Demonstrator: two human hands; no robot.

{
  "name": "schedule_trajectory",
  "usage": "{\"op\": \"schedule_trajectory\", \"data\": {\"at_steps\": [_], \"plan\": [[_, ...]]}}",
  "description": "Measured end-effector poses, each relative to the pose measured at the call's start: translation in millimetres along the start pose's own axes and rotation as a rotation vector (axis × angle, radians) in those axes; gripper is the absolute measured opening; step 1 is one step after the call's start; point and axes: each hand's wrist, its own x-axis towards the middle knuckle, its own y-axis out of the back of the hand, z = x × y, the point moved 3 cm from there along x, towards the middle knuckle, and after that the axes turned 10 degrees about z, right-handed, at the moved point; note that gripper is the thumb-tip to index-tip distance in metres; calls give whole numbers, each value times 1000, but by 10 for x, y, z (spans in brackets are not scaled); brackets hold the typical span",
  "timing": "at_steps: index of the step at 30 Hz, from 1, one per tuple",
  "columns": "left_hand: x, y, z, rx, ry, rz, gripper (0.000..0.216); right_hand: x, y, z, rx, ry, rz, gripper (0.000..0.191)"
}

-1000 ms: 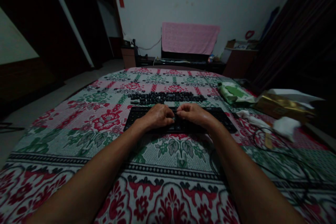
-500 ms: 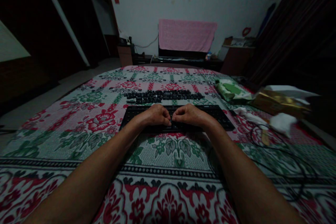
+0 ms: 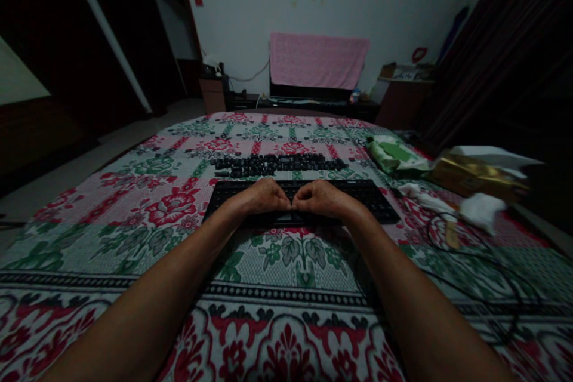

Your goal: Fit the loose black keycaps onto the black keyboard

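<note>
A black keyboard base [image 3: 371,203] lies flat on the patterned tablecloth, its keycaps apparently taken off. Over its middle, my left hand [image 3: 267,196] and my right hand [image 3: 320,197] meet fingertip to fingertip. Both hands are closed in a pinch; whatever sits between the fingertips is too small and dark to make out. Just beyond the keyboard, a long heap of loose black keycaps [image 3: 282,163] is spread in rough rows.
To the right lie a green-and-white tissue pack [image 3: 396,155], a golden box [image 3: 477,176], crumpled white tissue [image 3: 483,210] and a looping black cable [image 3: 504,274]. A pink cloth [image 3: 319,59] covers a screen by the far wall.
The fingertips of my two hands have come together over the keyboard's middle; my left fingers have lifted slightly. The keyboard and the keycaps have stayed in place.
</note>
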Motion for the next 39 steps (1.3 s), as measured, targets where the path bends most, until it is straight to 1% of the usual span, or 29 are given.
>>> {"op": "schedule_trajectory", "data": {"at_steps": [6, 12, 14, 20, 24, 27, 33, 39], "plan": [[-13, -15, 58, 50, -15, 50, 29, 6, 3, 3, 4, -16, -12, 23], [-30, -21, 99, 89, 8, 107, 28, -8, -2, -13, -24, -17, -26, 24], [-22, -25, 92, 84, 16, 105, 27, -11, -8, -16, -40, -20, -25, 24], [17, -52, 64, 37, 118, 79, 26, -20, -4, -43, -53, -22, -5, 26], [19, -56, 84, -9, 171, 101, 24, -20, 1, -58, -65, -31, 15, 26], [3, -51, 115, -20, 196, 89, 23, -16, -4, -58, -62, -34, 7, 25], [-5, -40, 130, 2, 166, 103, 23, -6, -7, -40, -75, -72, 7, 24], [25, -39, 113, 44, 156, 110, 23, -3, -6, -53, -78, -75, 10, 24]]}}
